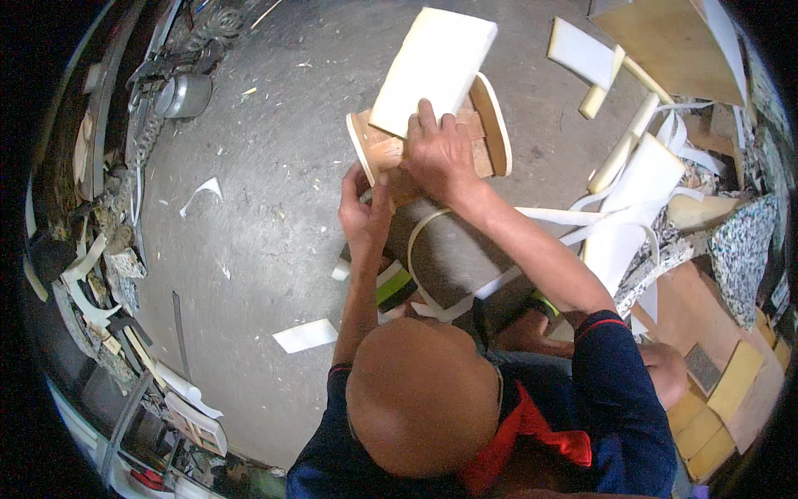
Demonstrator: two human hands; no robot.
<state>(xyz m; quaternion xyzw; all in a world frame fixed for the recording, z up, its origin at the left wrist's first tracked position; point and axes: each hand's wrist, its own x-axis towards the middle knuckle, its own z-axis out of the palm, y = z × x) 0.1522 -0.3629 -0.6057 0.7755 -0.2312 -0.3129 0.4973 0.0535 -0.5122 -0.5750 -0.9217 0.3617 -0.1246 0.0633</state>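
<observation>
A small wooden frame point(385, 153) with two curved, pale-edged side panels rests in front of me, slightly tilted. Over its far part lies a rectangular cream-white foam pad point(439, 62). My left hand point(366, 209) is closed on the near end of the frame's left side panel, thumb and fingers on either side of it. Flat across the frame's middle, my right hand point(440, 158) stretches its fingers onto the pad's near edge. A narrow pale foam strip point(413, 249) curls below the right hand and runs off to the right.
At the right lie white foam pieces point(580, 54), a longer foam slab point(640, 191), speckled foam point(740, 254) and boards point(715, 374). A metal pot point(184, 96) stands at the far left, near piled scraps point(87, 283). Small offcuts, including a white piece point(305, 336), dot the grey floor point(249, 166).
</observation>
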